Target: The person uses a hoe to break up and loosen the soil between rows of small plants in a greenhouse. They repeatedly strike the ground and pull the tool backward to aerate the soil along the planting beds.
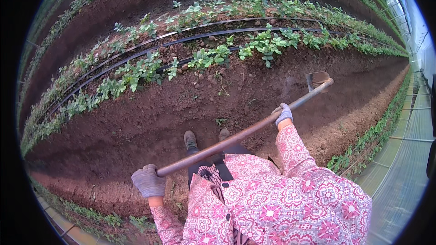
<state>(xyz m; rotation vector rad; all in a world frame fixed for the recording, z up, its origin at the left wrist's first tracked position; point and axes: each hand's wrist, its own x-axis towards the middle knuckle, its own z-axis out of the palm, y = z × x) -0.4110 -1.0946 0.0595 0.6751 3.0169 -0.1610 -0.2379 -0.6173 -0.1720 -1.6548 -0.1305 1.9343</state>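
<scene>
My left hand (149,181), in a grey knit work glove, grips the butt end of a long hoe handle (218,147) at the lower left. Farther up the shaft, my right hand (283,113), gloved alike, is closed around it. The handle slants from lower left to upper right across my body. At its far end the metal hoe blade (316,79) is raised at an angle over the brown soil; whether it touches the ground I cannot tell.
Leafy green plants (269,42) line a raised soil bed with black drip irrigation hoses (204,35). My shoes (190,139) stand in the furrow below it. Another plant row (368,146) runs along the plastic greenhouse wall (402,163) at the right.
</scene>
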